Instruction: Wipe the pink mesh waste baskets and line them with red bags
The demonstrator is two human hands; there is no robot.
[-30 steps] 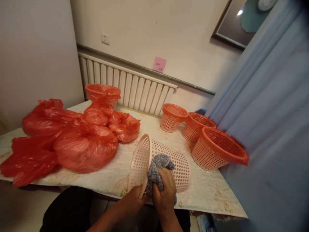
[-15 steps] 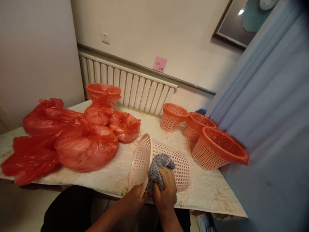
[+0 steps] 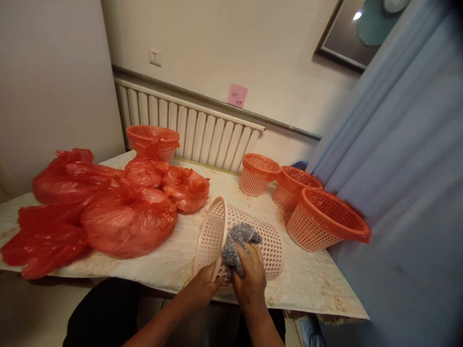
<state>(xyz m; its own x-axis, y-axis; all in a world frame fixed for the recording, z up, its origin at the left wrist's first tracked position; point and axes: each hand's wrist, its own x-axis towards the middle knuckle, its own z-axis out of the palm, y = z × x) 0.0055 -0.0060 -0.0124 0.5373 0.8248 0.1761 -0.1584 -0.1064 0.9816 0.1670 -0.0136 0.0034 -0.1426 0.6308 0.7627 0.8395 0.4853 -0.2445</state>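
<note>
Cream wall (image 3: pixel 202 43) & radiator (image 3: pixel 188 127) close off the far side in the head view, well beyond both hands; blue curtain (image 3: pixel 405 193) bounds the side to the R. Table cover (image 3: pixel 321 289), pale w/ floral print, spreads under the work; its near edge runs right by the hands, corner well off to R of them.

L hand (image 3: pixel 207 285) is closed on the rim of the pink basket (image 3: pixel 273 246), fingers partly hidden. R hand (image 3: pixel 250 280) is curled round a bunched grey cloth (image 3: pixel 237 243), pressed to the basket's outer side just past the rim. Basket lies on its side btw/beyond the hands, mouth to L, base to R, near side at the table edge; exact overhang can't be told, hands block it.

Red bags (image 3: pixel 130 226) are heaped L of L hand, w/ a strip of cover btw them & basket mouth; one bag hangs over the near edge. Red-lined baskets (image 3: pixel 318 231) stand upright R of & beyond R hand, a narrow gap from the pink basket's base. Widest stretch of cover: R of R hand, toward the corner.
</note>
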